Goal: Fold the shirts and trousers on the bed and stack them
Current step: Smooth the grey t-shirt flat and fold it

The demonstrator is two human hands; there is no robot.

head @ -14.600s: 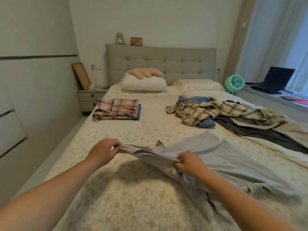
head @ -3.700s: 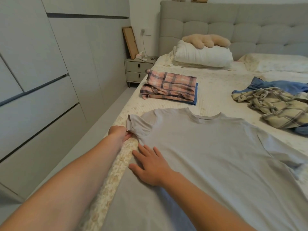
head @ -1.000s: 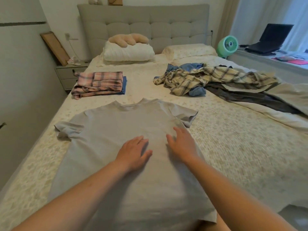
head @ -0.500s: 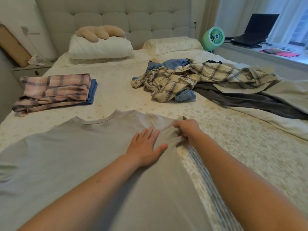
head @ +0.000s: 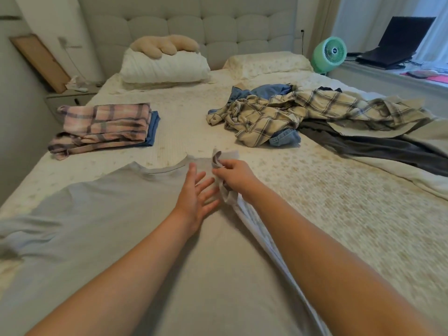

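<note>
Across the near half of the cream quilted bed (head: 327,202) a pale grey cotton T-shirt (head: 109,214) lies flat, collar far, its right sleeve pinched by the right hand (head: 234,177) just beside the flat, splayed left hand (head: 194,197).

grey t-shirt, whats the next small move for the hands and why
Probably carry the right hand leftward, folding the pinched sleeve over the grey t-shirt. The left hand lies flat beside it, pinning the cloth, and that edge is already lifted off the bed.
</note>
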